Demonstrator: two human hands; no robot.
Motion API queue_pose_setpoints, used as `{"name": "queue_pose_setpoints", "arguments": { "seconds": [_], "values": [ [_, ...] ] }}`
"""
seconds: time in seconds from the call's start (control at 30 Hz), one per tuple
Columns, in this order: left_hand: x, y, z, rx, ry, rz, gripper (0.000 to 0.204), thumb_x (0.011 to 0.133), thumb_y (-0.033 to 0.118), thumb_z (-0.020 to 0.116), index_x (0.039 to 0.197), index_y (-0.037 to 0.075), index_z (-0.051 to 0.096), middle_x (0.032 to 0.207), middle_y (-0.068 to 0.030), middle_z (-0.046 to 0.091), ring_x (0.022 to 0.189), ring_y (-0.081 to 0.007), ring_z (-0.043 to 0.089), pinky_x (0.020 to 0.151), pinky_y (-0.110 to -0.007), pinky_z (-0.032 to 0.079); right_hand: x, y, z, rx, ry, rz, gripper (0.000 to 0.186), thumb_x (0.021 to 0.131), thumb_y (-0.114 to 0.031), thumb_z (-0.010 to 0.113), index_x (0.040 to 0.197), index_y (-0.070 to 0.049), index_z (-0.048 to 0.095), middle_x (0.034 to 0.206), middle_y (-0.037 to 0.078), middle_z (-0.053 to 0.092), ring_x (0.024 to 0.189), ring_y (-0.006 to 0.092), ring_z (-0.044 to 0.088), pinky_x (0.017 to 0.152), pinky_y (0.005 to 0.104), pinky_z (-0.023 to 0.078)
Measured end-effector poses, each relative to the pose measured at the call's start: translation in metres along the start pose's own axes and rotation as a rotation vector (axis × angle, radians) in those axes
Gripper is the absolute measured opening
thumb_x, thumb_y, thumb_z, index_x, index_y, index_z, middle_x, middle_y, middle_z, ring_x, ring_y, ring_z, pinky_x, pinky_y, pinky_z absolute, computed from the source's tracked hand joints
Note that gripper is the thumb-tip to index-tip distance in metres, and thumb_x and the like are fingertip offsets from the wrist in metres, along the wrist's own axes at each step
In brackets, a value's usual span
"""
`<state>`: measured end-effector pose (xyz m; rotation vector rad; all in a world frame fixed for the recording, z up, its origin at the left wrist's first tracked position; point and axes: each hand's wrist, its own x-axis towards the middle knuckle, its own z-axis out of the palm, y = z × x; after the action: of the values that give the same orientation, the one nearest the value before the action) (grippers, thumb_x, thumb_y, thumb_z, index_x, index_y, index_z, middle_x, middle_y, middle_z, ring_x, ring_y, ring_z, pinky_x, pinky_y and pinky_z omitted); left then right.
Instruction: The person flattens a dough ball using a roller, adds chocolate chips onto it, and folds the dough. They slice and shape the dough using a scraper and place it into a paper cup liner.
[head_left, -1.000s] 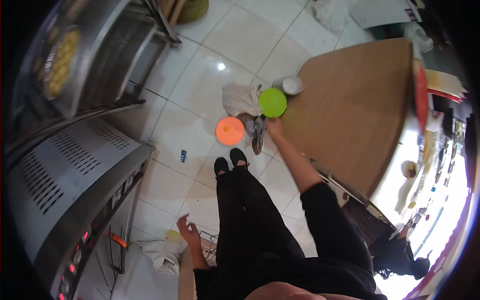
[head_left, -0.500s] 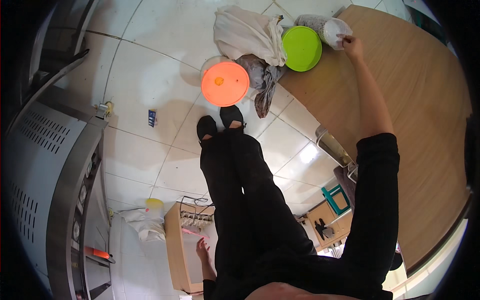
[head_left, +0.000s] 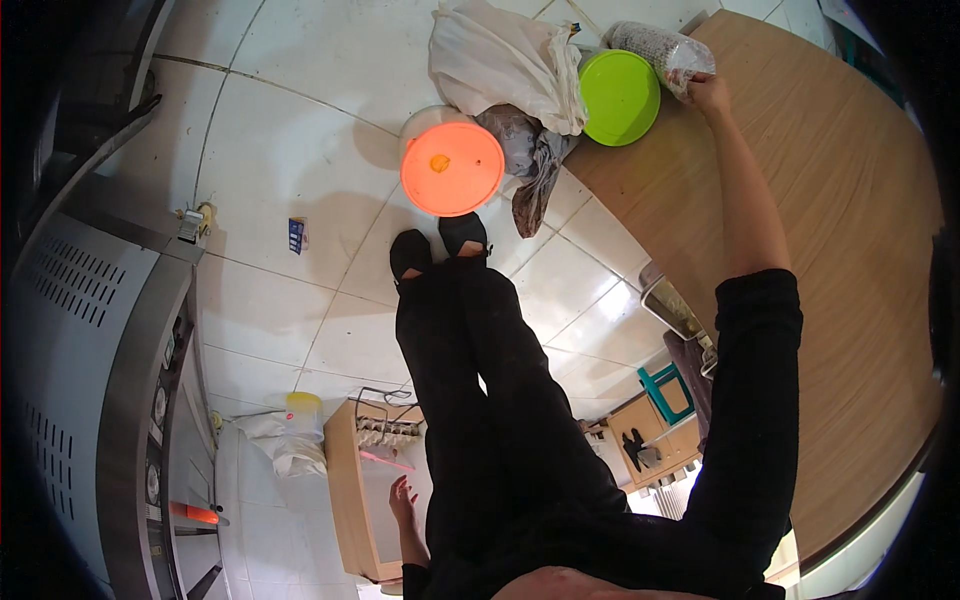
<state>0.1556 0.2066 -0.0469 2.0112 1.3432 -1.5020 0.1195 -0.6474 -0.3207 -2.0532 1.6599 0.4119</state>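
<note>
At the far end of the wooden table, my right hand (head_left: 709, 93) is closed on the gathered end of a clear plastic bag (head_left: 676, 56). Greyish, speckled contents show through the plastic, but I cannot make out what they are. Right beside the bag is a round lime-green lid or shallow dish (head_left: 620, 98), at the table's left edge. My left hand (head_left: 403, 502) hangs low at my left side, holding nothing, its fingers loosely curled and apart.
The wooden table (head_left: 800, 230) fills the right side. On the tiled floor ahead are an orange-lidded tub (head_left: 452, 185), a white sack (head_left: 505, 70) and a grey plastic bag (head_left: 535, 185). A metal appliance (head_left: 85, 370) stands at left. A small blue packet (head_left: 297, 235) lies on the floor.
My right hand has drawn slightly back over the bag's end, and the plastic there looks more bunched. The whole view has shifted a little. My left hand still hangs at my side.
</note>
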Motion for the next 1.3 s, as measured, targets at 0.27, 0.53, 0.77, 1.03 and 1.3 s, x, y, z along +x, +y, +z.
{"name": "queue_pose_setpoints", "arguments": {
  "seconds": [0.27,0.53,0.77,1.03,1.3],
  "values": [
    [-0.007,0.008,0.004,0.025,-0.016,-0.022,0.033,0.075,0.013,0.046,0.108,0.011,0.052,0.111,-0.0124,0.045,0.099,-0.0234,0.047,0.079,-0.04,0.044,0.01,0.015,-0.008,0.182,-0.16,-0.008,0.017,0.071,-0.002,0.054,0.085,0.002,0.063,0.07,0.002,0.059,0.055,0.0079,0.051,0.048,0.0212,0.04],
    [-0.005,0.004,0.004,-0.001,-0.007,-0.013,0.033,0.076,0.012,0.045,0.108,0.011,0.052,0.111,-0.0118,0.046,0.098,-0.022,0.048,0.079,-0.038,0.044,-0.005,-0.004,-0.007,0.276,-0.217,-0.114,0.016,0.072,0.0,0.052,0.083,0.001,0.064,0.068,0.001,0.058,0.054,0.0058,0.048,0.047,0.0208,0.038],
    [-0.009,0.011,0.005,0.007,-0.005,-0.003,0.032,0.077,0.01,0.044,0.108,0.011,0.052,0.111,-0.0111,0.046,0.097,-0.0215,0.048,0.078,-0.037,0.044,-0.015,-0.01,0.005,0.077,-0.043,-0.269,0.014,0.072,-0.008,0.056,0.078,0.002,0.063,0.056,0.007,0.058,0.051,0.007,0.051,0.048,0.0254,0.042],
    [-0.005,0.011,0.007,0.024,-0.02,-0.006,0.032,0.077,0.008,0.043,0.108,0.011,0.051,0.111,-0.0113,0.046,0.098,-0.0224,0.048,0.078,-0.037,0.044,-0.005,0.0,-0.002,0.193,-0.189,-0.124,0.014,0.077,-0.006,0.055,0.085,0.001,0.064,0.065,0.0,0.058,0.053,0.0056,0.049,0.049,0.02,0.039],
    [-0.005,0.009,0.004,0.039,-0.027,-0.023,0.035,0.077,0.003,0.042,0.11,0.01,0.049,0.11,-0.0115,0.047,0.098,-0.0226,0.048,0.078,-0.036,0.045,-0.006,0.006,0.001,0.355,-0.27,-0.067,0.014,0.079,-0.007,0.056,0.087,0.001,0.063,0.072,0.0,0.06,0.056,0.0051,0.051,0.048,0.0188,0.039]
  ]
}}
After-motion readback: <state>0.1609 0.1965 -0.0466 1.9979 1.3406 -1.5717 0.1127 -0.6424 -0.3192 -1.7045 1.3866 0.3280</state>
